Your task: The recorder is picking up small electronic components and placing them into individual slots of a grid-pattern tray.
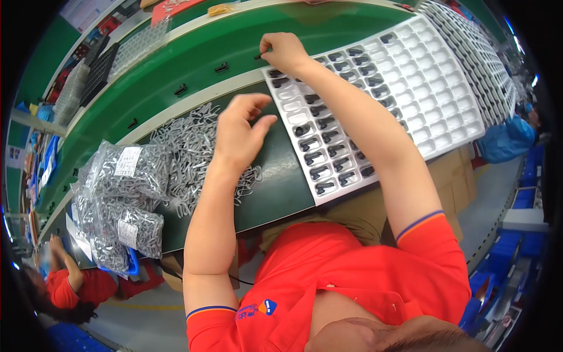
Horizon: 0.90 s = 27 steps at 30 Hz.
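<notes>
My right hand (285, 51) reaches over the green conveyor belt (205, 50), its fingertips closed on a small black part (258, 57), mostly hidden by the fingers. My left hand (239, 126) is above the dark table, thumb and fingers apart, with nothing visible in it. Beneath and beside it lies a heap of grey metal hooks (190, 132). To the right stands a white plastic tray (328, 198) of many pockets. Black parts (324, 186) fill many pockets of its left columns, while those farther right mostly show bare white.
Several black parts (180, 89) sit spaced along the belt. Clear bags of grey hooks (120, 176) lie at the left of the table. Stacked trays (469, 58) stand at the far right. A co-worker in red (76, 287) is at the lower left.
</notes>
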Each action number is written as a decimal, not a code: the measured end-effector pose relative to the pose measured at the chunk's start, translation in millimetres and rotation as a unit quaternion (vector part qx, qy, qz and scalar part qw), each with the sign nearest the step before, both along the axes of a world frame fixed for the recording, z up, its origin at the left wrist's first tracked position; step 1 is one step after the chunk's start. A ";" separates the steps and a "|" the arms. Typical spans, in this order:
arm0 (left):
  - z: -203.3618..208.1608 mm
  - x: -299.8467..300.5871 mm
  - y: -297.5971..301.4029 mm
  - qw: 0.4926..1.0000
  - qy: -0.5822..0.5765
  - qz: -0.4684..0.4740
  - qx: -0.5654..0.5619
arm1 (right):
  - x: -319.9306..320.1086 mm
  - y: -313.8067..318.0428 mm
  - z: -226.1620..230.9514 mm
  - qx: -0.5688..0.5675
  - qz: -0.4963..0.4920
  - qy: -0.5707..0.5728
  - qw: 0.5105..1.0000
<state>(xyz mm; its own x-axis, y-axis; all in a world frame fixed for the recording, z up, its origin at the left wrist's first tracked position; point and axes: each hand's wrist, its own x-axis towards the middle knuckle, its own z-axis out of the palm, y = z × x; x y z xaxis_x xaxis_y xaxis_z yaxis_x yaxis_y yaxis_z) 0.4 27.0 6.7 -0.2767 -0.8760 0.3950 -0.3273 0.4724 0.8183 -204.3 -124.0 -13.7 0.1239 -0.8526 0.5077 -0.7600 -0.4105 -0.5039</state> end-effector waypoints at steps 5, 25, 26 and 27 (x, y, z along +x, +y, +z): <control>-12.7 -32.7 13.5 0.961 -0.148 -0.142 -0.186 | -5.9 -21.2 -10.9 0.070 -0.088 0.092 0.989; -7.4 -28.3 29.0 0.942 -0.253 -0.158 -0.155 | 35.8 80.4 43.0 0.166 0.206 -0.001 0.965; -9.6 -24.7 27.7 0.947 -0.231 -0.163 -0.150 | 40.5 80.2 42.0 0.173 0.220 0.020 0.960; -10.1 -25.1 26.3 0.947 -0.232 -0.163 -0.152 | 43.0 77.8 40.0 0.170 0.219 0.021 0.960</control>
<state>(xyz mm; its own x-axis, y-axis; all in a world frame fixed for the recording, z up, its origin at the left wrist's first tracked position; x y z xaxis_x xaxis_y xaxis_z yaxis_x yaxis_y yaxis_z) -24.7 53.2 -3.4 -0.7186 -0.5789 0.3853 -0.4136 0.8012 0.4325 -161.4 -46.2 26.4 0.5228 -0.8298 0.1953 -0.5740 -0.5121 -0.6390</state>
